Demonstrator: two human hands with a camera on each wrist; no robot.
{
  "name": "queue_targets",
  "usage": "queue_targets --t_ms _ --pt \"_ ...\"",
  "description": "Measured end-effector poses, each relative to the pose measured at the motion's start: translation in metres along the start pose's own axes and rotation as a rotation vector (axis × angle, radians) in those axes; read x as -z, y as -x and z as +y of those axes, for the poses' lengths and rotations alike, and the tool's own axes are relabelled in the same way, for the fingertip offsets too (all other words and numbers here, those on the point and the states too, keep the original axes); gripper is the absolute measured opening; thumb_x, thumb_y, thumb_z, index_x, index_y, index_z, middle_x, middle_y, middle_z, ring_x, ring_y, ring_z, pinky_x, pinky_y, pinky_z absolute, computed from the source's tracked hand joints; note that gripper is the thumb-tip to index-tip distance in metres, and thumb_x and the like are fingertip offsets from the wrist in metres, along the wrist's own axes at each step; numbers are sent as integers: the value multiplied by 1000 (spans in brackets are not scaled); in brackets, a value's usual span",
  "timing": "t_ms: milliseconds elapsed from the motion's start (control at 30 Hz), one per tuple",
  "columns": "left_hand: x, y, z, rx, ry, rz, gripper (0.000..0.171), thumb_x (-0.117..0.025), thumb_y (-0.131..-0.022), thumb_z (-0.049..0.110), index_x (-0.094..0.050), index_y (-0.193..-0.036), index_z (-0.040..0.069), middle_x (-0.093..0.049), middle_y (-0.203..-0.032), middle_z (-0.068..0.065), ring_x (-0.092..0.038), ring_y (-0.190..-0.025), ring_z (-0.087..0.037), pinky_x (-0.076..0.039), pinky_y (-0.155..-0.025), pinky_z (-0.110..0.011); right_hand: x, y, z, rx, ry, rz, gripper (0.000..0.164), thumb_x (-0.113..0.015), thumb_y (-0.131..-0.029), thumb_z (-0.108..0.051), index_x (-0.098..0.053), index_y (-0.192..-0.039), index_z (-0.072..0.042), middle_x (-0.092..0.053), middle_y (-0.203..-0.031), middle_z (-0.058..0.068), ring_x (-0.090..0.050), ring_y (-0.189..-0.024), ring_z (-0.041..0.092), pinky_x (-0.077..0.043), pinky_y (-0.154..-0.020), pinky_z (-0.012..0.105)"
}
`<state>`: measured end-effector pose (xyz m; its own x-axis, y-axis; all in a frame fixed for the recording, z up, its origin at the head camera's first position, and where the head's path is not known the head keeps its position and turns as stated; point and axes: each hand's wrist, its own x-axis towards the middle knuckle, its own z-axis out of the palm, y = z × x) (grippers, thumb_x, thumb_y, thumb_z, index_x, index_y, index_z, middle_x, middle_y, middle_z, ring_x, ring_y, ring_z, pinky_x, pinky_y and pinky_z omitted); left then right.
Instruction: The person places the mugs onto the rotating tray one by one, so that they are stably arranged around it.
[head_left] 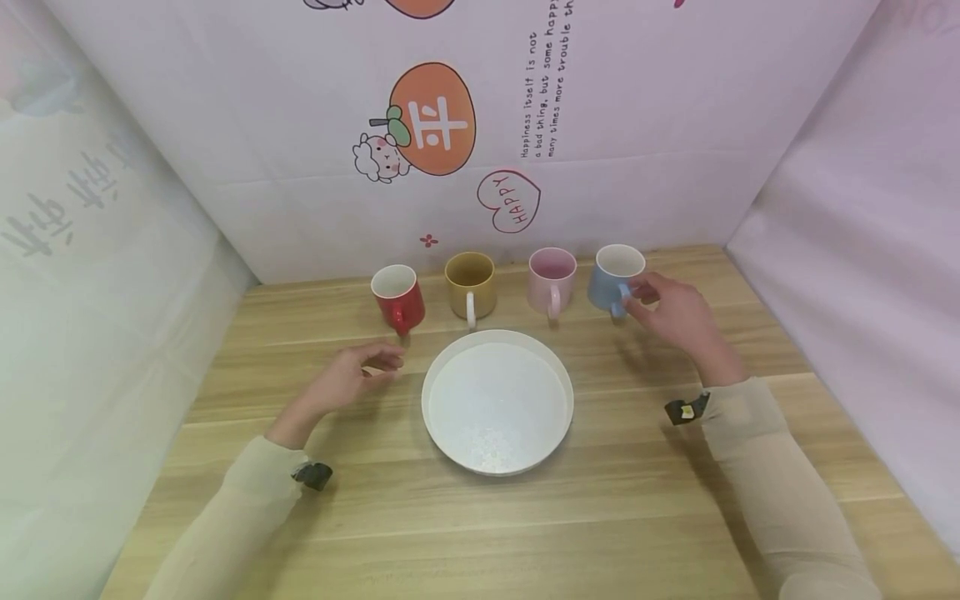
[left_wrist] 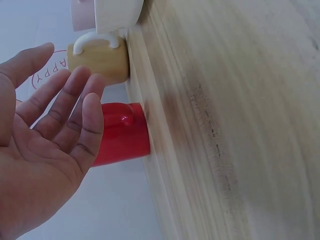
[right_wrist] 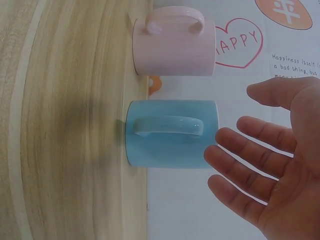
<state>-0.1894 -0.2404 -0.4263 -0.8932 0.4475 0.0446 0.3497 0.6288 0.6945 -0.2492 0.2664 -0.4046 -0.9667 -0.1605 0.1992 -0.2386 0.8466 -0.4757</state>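
My right hand (head_left: 677, 315) is at the blue mug (head_left: 611, 279), its fingertips beside the mug's handle. In the right wrist view the relaxed fingers (right_wrist: 250, 150) spread just in front of the blue mug (right_wrist: 172, 150) and hold nothing. My left hand (head_left: 348, 377) hovers in front of the red mug (head_left: 397, 300), palm turned inward, with nothing in it. The left wrist view has its loosely bent fingers overlapping the red mug (left_wrist: 122, 142). A yellow mug (head_left: 480, 296) with a white handle and a pink mug (head_left: 543, 287) stand between the red and blue ones.
A round white tray (head_left: 495, 471) lies on the wooden table (head_left: 480, 533), between the hands and in front of the mugs. Behind the row of mugs rises a printed white cloth (head_left: 315, 208), with more cloth on both sides.
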Motion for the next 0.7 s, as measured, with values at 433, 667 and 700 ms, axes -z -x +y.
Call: queue_targets --t_ms 433,667,700 --pt "-12 1 -3 43 58 -21 44 -70 -93 10 -59 -135 6 -72 -114 -15 -69 -106 -25 -56 -94 -42 -3 3 1 -30 -29 24 40 -61 -97 -31 -60 -127 -4 -72 -112 22 -69 -104 40 -51 -86 55" --pt "-18 1 -3 18 65 -13 44 -71 -92 10 -59 -134 3 -73 -111 -16 -69 -103 -25 -58 -91 -39 -4 4 1 -22 -40 35 40 -61 -98 -31 -61 -126 -4 -72 -112 21 -69 -102 40 -51 -85 56" --pt "-18 2 -3 13 66 -13 44 -71 -92 10 -59 -134 2 -73 -111 -15 -70 -103 -25 -58 -91 -39 -4 4 1 -22 -42 34 39 -61 -98 -31 -61 -126 -4 -72 -112 21 -69 -102 40 -51 -85 56"
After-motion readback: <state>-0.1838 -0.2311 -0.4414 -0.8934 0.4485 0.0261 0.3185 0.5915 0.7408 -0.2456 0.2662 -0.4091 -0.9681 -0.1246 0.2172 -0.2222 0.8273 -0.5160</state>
